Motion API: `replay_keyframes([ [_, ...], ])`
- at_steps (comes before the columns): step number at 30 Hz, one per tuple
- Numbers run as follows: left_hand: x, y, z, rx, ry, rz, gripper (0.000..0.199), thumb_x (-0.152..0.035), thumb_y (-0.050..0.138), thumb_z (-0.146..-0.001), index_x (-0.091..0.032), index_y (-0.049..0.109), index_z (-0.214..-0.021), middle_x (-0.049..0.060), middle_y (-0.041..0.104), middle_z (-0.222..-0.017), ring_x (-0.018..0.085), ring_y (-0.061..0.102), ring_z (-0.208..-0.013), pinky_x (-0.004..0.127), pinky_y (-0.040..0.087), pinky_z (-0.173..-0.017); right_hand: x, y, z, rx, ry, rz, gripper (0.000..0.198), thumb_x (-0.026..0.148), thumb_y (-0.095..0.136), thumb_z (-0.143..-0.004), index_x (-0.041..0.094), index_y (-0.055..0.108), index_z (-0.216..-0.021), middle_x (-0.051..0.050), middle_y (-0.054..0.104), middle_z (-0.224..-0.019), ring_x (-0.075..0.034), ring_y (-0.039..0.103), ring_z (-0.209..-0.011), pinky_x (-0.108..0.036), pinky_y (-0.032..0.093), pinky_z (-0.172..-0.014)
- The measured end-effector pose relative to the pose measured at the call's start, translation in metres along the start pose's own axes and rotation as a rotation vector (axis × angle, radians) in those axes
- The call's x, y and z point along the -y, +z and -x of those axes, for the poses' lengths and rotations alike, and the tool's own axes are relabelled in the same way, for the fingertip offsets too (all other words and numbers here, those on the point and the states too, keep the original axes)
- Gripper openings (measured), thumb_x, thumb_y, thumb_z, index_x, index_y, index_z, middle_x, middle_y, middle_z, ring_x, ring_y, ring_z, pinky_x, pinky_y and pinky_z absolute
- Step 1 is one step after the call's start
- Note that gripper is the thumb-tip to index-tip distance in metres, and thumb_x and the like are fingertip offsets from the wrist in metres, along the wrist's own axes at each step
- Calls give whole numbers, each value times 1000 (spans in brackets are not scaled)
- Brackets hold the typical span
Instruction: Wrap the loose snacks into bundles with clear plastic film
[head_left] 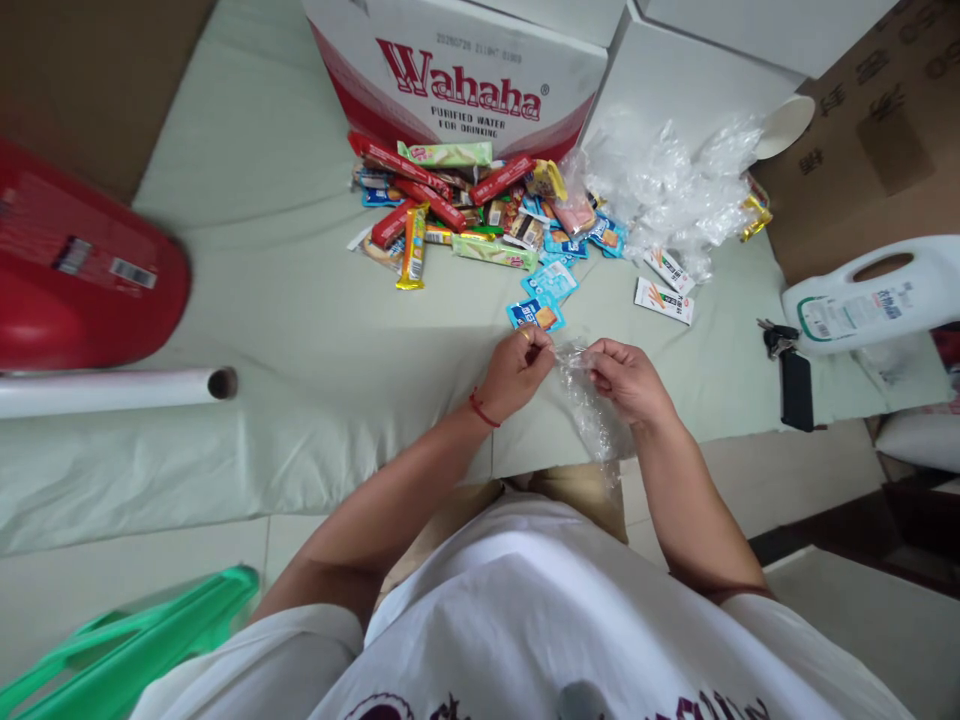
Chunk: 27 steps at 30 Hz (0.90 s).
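Note:
Between my two hands hangs a clear plastic bag (589, 400), its top edge pinched and its body drooping over the table's front edge. My left hand (517, 370), with a red string on the wrist, is closed on the bag's left side. On the other side, my right hand (626, 380) pinches the bag between thumb and fingers. Just beyond the left fingers lies a blue snack packet (535, 314), with a light blue packet (551, 281) behind it. A pile of wrapped snacks (450, 200) spreads farther back. Crumpled clear bags (667, 180) are heaped to its right.
A Wahaha carton (465, 70) stands behind the snacks. Two white packets (664, 300) lie right of centre. At right are a white detergent bottle (885, 295), keys (777, 338) and a black phone-like object (796, 390). A red container (82, 260) and white roll (112, 392) lie left.

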<state>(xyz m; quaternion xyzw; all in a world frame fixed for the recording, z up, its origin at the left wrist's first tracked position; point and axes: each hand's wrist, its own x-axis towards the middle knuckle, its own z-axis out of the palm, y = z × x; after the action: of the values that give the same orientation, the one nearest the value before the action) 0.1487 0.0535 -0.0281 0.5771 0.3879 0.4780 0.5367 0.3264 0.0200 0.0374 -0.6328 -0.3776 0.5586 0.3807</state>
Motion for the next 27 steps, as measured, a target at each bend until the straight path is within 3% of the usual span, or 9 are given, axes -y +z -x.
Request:
replay_keyframes([
  [4,2,-3,-2,-21,-81,82,15,-32,60,-91,-22,55,-81,-1,53,-78,13,47,-69,28,41,-67,6,-10,0,-32,-14,2,22,37,78,-66,20,65,-68,4,53,-57,-6,34,-48,-22,20,-44],
  [6,0,-5,-2,-52,12,18,8,-29,63,-88,-22,61,-89,2,56,-91,14,50,-74,29,44,-71,8,-12,0,-38,-22,4,22,37,79,-66,20,65,-68,4,54,-57,-6,34,-48,-22,19,-44],
  [9,-1,-8,0,0,198,-140,29,-21,61,-82,-24,69,-111,7,54,-113,19,55,-92,33,49,-81,8,-10,0,-40,-30,22,23,37,80,-66,20,65,-68,4,53,-56,-6,32,-47,-22,19,-44],
  [11,-1,-8,2,94,301,-226,39,-16,58,-78,-26,72,-113,8,52,-118,23,54,-106,38,49,-92,7,-8,0,-33,-32,28,24,39,80,-66,20,65,-68,5,52,-56,-6,32,-47,-23,20,-44],
  [15,1,-8,4,205,394,-300,46,-10,56,-69,-26,73,-108,8,50,-120,24,50,-108,43,47,-99,5,-7,0,-17,-20,24,24,39,81,-68,20,66,-69,5,52,-57,-6,33,-48,-23,20,-45],
  [19,-1,-9,3,184,412,-322,26,-7,59,-68,-22,70,-86,8,53,-112,26,50,-107,47,44,-101,4,-10,-2,-37,-16,19,26,39,81,-68,20,64,-68,4,52,-56,-6,33,-47,-23,19,-45],
  [22,-4,-13,2,185,367,-306,15,-8,61,-72,-22,64,-73,9,58,-109,28,51,-108,49,43,-103,4,-14,-3,-71,-35,5,26,38,81,-68,20,63,-67,4,53,-58,-6,33,-48,-22,19,-45],
  [27,-9,-19,0,200,260,-234,11,-16,66,-74,-22,60,-66,9,62,-108,27,54,-105,47,47,-101,5,-24,-4,-170,-59,-52,24,35,80,-66,20,60,-67,4,52,-58,-6,30,-47,-22,18,-43],
])
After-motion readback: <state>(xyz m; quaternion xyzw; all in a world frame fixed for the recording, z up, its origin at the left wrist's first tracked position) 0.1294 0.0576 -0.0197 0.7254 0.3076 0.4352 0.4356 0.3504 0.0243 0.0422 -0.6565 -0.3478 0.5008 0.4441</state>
